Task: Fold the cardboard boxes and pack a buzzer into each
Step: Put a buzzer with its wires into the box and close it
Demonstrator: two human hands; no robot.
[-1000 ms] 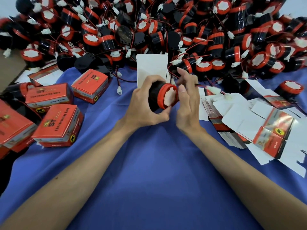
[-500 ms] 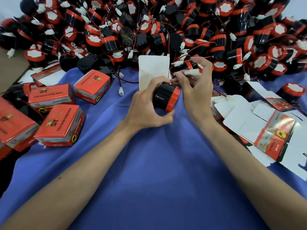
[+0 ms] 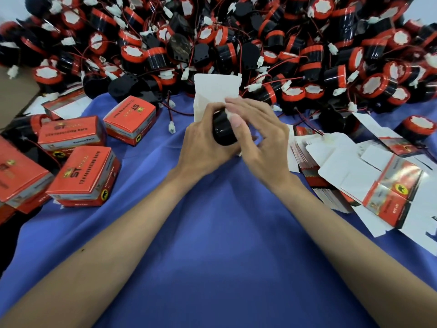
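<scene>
My left hand grips a black buzzer from the left, just above the blue cloth. My right hand lies over the buzzer's right side, and its thumb and fingers pinch the buzzer's white connector against the top of the body. The buzzer's red cap is hidden under my right hand. Right behind both hands stands a white, unfolded box, upright with its plain side toward me.
A big pile of black-and-red buzzers with red wires fills the back. Several closed red boxes lie at the left. Flat box blanks are stacked at the right. The blue cloth stretches toward me.
My right hand has come down from the wire onto the buzzer, bringing the white connector with it. The left hand has turned the buzzer, so the red cap no longer shows.
</scene>
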